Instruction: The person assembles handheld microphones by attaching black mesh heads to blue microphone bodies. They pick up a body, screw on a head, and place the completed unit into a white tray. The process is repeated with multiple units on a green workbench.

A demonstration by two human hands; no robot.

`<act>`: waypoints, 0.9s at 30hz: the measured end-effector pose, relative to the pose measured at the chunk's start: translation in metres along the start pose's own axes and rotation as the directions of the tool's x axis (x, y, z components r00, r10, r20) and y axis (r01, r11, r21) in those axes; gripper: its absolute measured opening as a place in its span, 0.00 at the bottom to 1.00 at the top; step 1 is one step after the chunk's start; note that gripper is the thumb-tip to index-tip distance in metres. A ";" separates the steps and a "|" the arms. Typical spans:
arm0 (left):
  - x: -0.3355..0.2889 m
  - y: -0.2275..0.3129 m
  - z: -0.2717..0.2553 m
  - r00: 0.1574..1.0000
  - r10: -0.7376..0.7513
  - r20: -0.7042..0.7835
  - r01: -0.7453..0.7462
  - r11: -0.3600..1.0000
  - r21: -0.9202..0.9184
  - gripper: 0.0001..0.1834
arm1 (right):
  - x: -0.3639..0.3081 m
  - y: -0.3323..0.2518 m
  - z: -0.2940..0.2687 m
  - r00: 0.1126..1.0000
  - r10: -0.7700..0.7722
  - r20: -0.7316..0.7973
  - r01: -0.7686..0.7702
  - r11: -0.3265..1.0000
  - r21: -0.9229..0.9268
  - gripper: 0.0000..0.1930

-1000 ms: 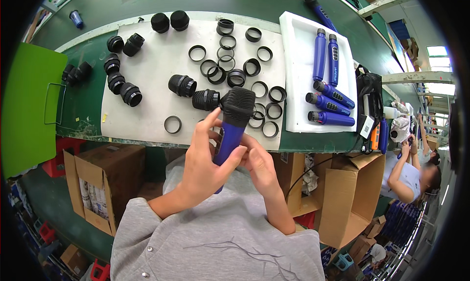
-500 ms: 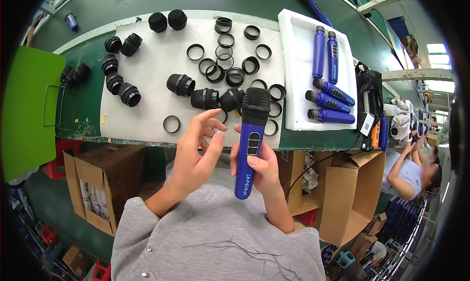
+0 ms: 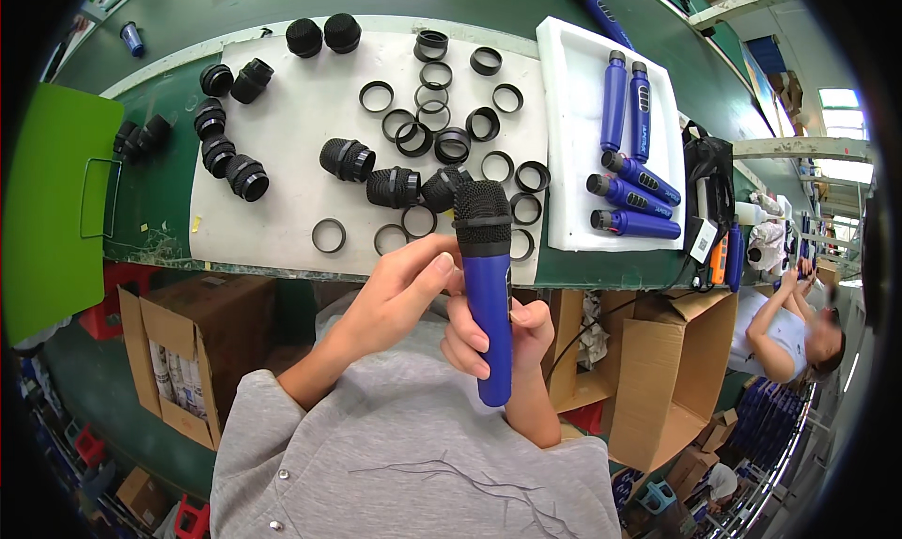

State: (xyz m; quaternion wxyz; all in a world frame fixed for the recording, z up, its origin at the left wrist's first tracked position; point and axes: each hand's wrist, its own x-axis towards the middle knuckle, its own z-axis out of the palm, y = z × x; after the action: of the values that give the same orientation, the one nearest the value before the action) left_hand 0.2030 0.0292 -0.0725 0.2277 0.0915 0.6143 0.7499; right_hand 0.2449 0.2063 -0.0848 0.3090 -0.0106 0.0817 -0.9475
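Note:
My right hand (image 3: pixel 522 337) is closed around the blue barrel of a microphone (image 3: pixel 490 323), which stands nearly upright with its black mesh head at the top. The button panel is turned to the right, mostly out of sight. My left hand (image 3: pixel 399 290) reaches to the left side of the microphone's neck. Its fingers are extended and partly hidden behind the microphone, and its thumb lies just off the barrel. Behind the microphone, several loose black mesh heads (image 3: pixel 393 188) and black rings (image 3: pixel 413 139) lie on a white sheet (image 3: pixel 282 163).
A white foam tray (image 3: pixel 570 201) at the right holds several blue microphones (image 3: pixel 613 107). Another microphone (image 3: pixel 598 11) lies beyond it. A black bag (image 3: pixel 707 177) sits right of the tray. Open cardboard boxes (image 3: pixel 658 389) stand below the table's edge, and a green panel (image 3: pixel 56 210) rises at the left.
The microphone has turned about its length, so its button panel now points right, and it sits slightly lower. My left hand has moved right, up to its neck.

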 end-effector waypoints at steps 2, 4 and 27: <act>0.008 -0.006 0.000 0.999 0.035 0.030 -0.029 0.983 -0.182 0.23 | 0.000 -0.001 -0.001 1.000 0.018 -0.023 -0.019 0.998 -0.062 0.40; 0.011 -0.013 -0.001 0.998 0.062 0.028 -0.051 0.956 -0.288 0.21 | -0.001 -0.003 0.001 0.998 0.043 -0.056 -0.050 0.990 -0.135 0.39; -0.039 -0.007 -0.068 0.894 0.078 -0.440 -0.053 0.996 0.067 0.14 | 0.248 -0.438 -0.080 0.500 -0.844 0.193 -0.815 -0.534 -0.224 0.31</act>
State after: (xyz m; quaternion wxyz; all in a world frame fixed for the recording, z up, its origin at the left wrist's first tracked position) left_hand 0.2105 -0.0475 -0.0894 0.0542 -0.0545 0.6663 0.7417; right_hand -0.2168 0.4208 -0.1011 -0.1654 0.1757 0.9701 -0.0267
